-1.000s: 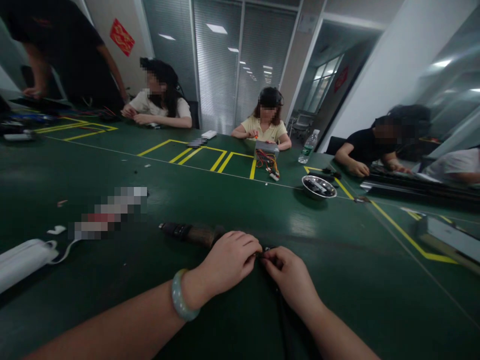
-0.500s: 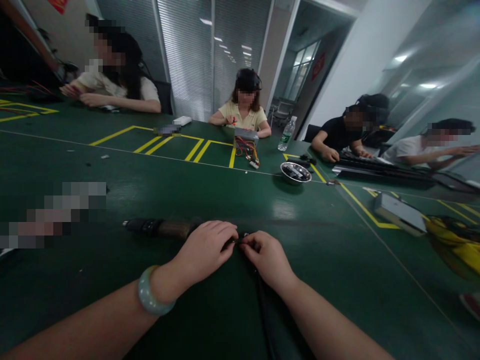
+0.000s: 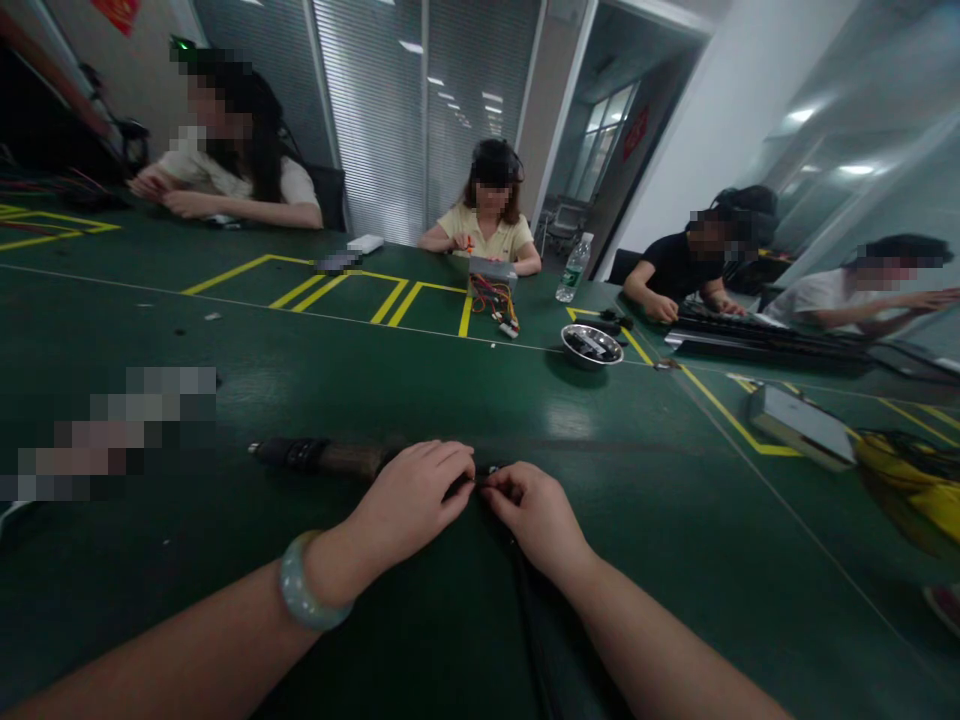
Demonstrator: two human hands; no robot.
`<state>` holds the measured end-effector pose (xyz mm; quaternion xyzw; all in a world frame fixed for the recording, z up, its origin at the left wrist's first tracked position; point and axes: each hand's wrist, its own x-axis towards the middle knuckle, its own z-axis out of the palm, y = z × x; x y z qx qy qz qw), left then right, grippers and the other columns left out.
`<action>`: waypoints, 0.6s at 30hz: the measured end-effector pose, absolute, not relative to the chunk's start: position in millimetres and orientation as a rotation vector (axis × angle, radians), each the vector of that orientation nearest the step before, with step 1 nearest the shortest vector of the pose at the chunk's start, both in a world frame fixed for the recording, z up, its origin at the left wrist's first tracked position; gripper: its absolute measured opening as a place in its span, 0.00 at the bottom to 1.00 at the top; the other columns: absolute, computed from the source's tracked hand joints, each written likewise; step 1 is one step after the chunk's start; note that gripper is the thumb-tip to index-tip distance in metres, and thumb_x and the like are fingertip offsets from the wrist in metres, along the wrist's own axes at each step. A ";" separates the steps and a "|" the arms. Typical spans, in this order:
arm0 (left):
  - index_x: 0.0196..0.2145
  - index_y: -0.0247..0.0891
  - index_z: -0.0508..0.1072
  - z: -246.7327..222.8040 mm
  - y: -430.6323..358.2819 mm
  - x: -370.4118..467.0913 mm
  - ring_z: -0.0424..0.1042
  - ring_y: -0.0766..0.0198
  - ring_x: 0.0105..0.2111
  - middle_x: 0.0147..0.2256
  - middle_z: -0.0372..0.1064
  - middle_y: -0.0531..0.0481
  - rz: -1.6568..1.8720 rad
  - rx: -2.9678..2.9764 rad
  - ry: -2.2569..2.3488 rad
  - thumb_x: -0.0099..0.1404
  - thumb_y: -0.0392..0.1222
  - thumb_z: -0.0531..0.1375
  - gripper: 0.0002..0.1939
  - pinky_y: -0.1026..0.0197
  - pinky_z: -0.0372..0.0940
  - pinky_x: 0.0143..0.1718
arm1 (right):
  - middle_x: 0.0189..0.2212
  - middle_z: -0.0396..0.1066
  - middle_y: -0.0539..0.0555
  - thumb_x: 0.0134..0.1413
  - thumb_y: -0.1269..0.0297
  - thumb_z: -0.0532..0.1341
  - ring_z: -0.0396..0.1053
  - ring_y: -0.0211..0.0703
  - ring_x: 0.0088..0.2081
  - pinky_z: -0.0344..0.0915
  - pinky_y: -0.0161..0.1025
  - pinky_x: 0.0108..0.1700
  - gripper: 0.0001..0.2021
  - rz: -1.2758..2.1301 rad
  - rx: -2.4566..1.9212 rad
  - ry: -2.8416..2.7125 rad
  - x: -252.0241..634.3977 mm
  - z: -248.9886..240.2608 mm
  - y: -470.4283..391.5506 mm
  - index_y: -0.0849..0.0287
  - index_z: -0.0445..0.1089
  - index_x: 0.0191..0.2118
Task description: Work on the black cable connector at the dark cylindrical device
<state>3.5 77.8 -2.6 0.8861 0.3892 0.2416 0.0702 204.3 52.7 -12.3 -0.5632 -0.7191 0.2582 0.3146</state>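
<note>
My left hand point(image 3: 424, 490), with a pale green bangle on its wrist, lies over the right part of a long dark rod-like thing. That thing has a black ribbed end with a small metal tip and a brown section point(image 3: 352, 460). The left fingers are closed in a pinch. My right hand point(image 3: 536, 510) is also pinched, its fingertips almost meeting the left ones. Something small and dark sits between the two pinches, too small to name. A black strap or cable point(image 3: 531, 620) runs from under my right hand toward me.
Across the green table point(image 3: 315, 370) several people sit working. A metal bowl point(image 3: 592, 346) of dark parts, a water bottle point(image 3: 574, 270), a grey box with coloured wires point(image 3: 491, 280) and a flat metal box point(image 3: 801, 425) stand farther off. A blurred-out area lies at left.
Both hands stay almost in place, their fingertips shifting only slightly. The view has moved a little.
</note>
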 end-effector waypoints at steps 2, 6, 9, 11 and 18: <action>0.40 0.42 0.72 -2.6 78.0 3.5 0.71 0.54 0.47 0.48 0.71 0.48 0.731 2.676 1.173 0.65 0.37 0.59 0.05 0.47 0.66 0.50 | 0.30 0.70 0.48 0.55 0.71 0.63 0.68 0.38 0.32 0.62 0.34 0.36 0.04 0.685 -1.474 -1.895 204.4 -13.0 53.0 0.56 0.76 0.35; 0.42 0.45 0.73 -2.4 78.7 3.3 0.71 0.54 0.47 0.50 0.71 0.50 0.738 2.713 1.146 0.65 0.36 0.59 0.08 0.48 0.66 0.48 | 0.30 0.71 0.48 0.55 0.71 0.64 0.68 0.38 0.32 0.61 0.34 0.36 0.04 0.681 -1.464 -1.896 204.3 -12.4 52.6 0.56 0.76 0.35; 0.40 0.43 0.74 -1.8 78.8 3.4 0.71 0.54 0.47 0.49 0.71 0.50 0.758 2.707 1.150 0.65 0.36 0.59 0.07 0.48 0.67 0.48 | 0.31 0.71 0.49 0.55 0.71 0.64 0.68 0.38 0.32 0.62 0.34 0.36 0.04 0.684 -1.470 -1.894 204.5 -11.2 52.0 0.56 0.76 0.35; 0.42 0.44 0.74 -1.7 79.0 3.2 0.71 0.54 0.47 0.49 0.71 0.49 0.761 2.708 1.154 0.65 0.36 0.59 0.08 0.48 0.67 0.48 | 0.31 0.71 0.49 0.55 0.71 0.64 0.68 0.38 0.32 0.62 0.34 0.36 0.04 0.685 -1.472 -1.896 204.7 -11.0 51.7 0.56 0.76 0.35; 0.42 0.45 0.75 -3.9 79.6 3.2 0.71 0.53 0.48 0.51 0.70 0.51 0.717 2.760 1.124 0.65 0.37 0.59 0.09 0.45 0.65 0.50 | 0.31 0.71 0.48 0.55 0.71 0.63 0.68 0.38 0.33 0.61 0.34 0.37 0.05 0.683 -1.460 -1.900 205.2 -11.5 51.2 0.55 0.76 0.35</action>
